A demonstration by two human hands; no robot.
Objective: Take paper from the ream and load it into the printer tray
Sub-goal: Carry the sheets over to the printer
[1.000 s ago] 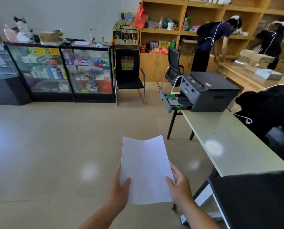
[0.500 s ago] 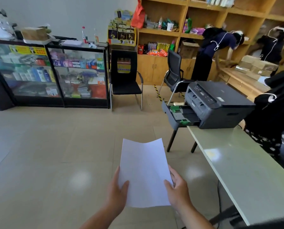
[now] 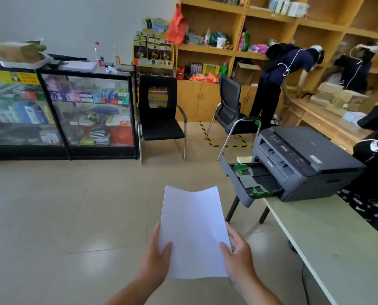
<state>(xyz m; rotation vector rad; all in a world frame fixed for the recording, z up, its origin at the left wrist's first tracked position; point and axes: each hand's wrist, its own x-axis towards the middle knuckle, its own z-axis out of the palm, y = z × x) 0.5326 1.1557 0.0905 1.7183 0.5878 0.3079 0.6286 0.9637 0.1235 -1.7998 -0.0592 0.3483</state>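
With paper [image 3: 193, 232] already out of the ream and pinched at its lower edges between left hand [image 3: 156, 258] and right hand [image 3: 238, 258], well short of the printer [image 3: 304, 161]: fetching done, sliding into the open, empty-looking tray [image 3: 238, 186] at the counter [image 3: 337, 249] end left.

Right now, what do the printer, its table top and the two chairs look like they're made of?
Printer: matte dark grey plastic, probably, moulded panels. Table top: pale glossy laminate, likely; it reflects light. Chairs: shiny metal tube frames, black seats, material unclear.
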